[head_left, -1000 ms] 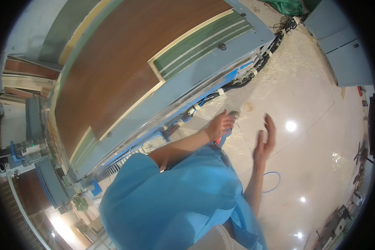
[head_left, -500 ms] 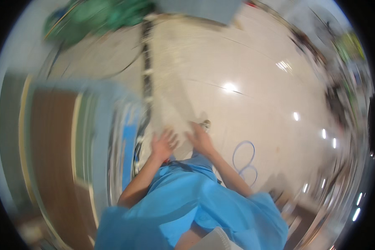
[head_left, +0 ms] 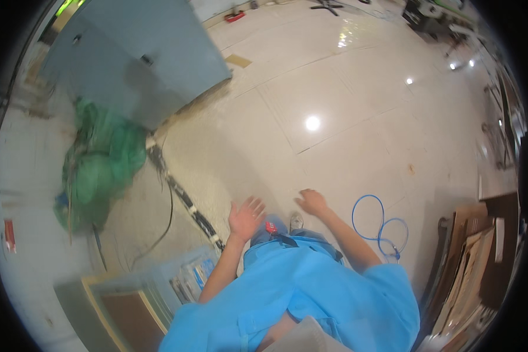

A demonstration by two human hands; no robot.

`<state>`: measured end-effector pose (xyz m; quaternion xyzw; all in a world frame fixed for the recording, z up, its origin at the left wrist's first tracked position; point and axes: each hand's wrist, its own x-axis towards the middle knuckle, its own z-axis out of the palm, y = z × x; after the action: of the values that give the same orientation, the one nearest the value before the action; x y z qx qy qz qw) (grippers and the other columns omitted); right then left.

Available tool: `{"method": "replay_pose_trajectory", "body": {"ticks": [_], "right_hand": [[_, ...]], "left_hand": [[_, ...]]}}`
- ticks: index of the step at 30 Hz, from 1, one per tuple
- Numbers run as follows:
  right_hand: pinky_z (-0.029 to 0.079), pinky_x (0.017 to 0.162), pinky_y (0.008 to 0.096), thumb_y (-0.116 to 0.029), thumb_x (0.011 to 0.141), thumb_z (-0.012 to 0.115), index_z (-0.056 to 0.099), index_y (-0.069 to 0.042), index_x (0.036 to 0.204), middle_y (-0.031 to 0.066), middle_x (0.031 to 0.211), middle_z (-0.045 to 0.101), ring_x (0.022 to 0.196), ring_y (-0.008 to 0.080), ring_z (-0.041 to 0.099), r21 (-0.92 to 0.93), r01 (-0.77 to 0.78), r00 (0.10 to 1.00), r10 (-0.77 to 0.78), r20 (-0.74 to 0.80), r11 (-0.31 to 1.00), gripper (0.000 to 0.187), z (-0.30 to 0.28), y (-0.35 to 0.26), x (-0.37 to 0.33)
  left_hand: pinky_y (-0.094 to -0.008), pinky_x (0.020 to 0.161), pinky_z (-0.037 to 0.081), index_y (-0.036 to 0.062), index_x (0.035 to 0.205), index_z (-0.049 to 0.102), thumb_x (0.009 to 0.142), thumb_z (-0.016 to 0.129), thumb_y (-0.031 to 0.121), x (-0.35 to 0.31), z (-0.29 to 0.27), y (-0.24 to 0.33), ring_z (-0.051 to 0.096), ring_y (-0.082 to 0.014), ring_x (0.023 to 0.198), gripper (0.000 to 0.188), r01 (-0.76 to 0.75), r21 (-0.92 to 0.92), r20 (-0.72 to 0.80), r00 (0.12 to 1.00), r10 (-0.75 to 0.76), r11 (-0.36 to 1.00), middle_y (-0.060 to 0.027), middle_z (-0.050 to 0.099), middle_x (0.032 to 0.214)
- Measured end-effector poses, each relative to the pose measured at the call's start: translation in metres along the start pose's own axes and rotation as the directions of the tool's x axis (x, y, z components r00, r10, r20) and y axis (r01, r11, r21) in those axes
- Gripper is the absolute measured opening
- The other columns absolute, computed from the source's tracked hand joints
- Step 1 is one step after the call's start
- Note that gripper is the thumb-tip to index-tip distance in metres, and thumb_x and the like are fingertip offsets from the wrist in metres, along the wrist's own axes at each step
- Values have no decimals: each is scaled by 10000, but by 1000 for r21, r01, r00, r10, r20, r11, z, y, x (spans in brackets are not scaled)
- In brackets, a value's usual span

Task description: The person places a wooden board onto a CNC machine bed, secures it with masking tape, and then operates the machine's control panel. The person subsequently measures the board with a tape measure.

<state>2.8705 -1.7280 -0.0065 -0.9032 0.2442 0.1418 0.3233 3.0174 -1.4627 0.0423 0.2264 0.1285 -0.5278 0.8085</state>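
My left hand [head_left: 246,220] hangs in front of my body with its fingers spread and nothing in it. To its right, my right hand [head_left: 312,202] is also free of any object, its fingers stretched out. Both are held above the pale tiled floor, touching nothing. Below them show a shoe [head_left: 297,221] and a small red item [head_left: 271,227] at the waist of my blue top [head_left: 287,276]. Nearest to my left hand, a black cable run [head_left: 188,202] bound with pale tape lies along the floor.
A grey-blue metal cabinet [head_left: 182,47] stands far left, with a bunched green sheet [head_left: 102,170] beside it. Near left is a framed panel unit [head_left: 120,305]. A blue hose [head_left: 369,237] lies coiled on the floor to the right. Flattened cardboard [head_left: 466,276] leans at the right.
My view has swung to the left, bringing the cabinet and green sheet further in. My hands have moved slightly apart and remain without anything in them.
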Motion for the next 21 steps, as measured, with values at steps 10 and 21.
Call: {"method": "replay_pose_trajectory", "body": {"ticks": [10, 21], "right_hand": [[533, 898, 519, -407, 908, 577, 721, 11, 1038, 252, 1055, 716, 1019, 439, 672, 451, -766, 497, 867, -37, 459, 461, 18, 232, -39], [551, 798, 493, -358, 841, 603, 756, 22, 852, 261, 898, 727, 873, 398, 716, 841, -251, 22, 866, 500, -479, 409, 100, 148, -13]], "left_hand": [[-431, 893, 502, 88, 1398, 491, 995, 530, 526, 172, -143, 128, 609, -286, 1110, 596, 763, 634, -774, 626, -99, -125, -152, 600, 1272], [-320, 659, 518, 88, 1220, 580, 1005, 569, 363, 661, 166, 78, 653, -220, 867, 349, 295, 858, -411, 885, -220, -420, -98, 666, 1065]]}}
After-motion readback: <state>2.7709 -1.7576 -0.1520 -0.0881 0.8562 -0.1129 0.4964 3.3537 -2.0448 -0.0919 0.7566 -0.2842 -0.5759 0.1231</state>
